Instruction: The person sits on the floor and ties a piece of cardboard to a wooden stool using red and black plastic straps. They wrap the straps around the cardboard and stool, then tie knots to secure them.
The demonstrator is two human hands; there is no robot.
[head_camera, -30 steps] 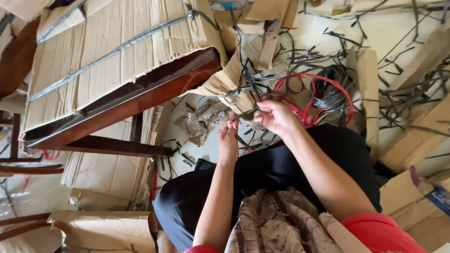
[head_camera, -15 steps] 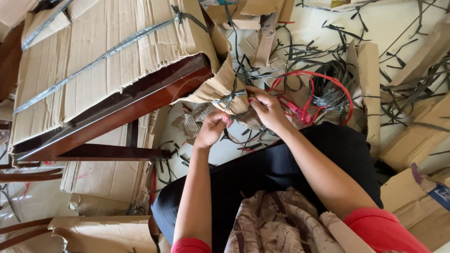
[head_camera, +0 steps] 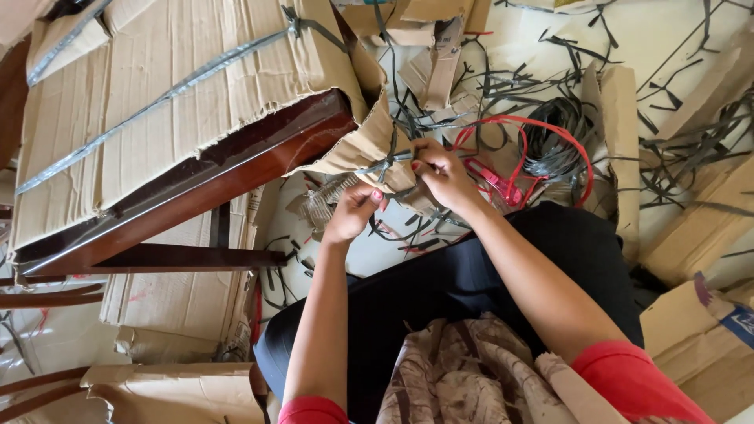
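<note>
We hold the grey strap (head_camera: 385,166) at the torn cardboard corner (head_camera: 357,149), beside the dark wooden frame (head_camera: 196,184): our right hand (head_camera: 440,169) pinches it with closed fingers, and our left hand (head_camera: 353,212) is curled just below it. It is better to pull the strap away from the cardboard slowly, keeping both grips close to the knot.

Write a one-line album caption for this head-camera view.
Both hands, left hand and right hand, grip a grey plastic strap around the brown cardboard wrapping on dark wooden furniture.

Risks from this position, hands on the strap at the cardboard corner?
1. Both the left hand and right hand pinch the grey strap bare; its edge may cut the fingers.
2. The cardboard corner is torn already and may rip further.
3. Loose straps on the floor could snag.
</note>
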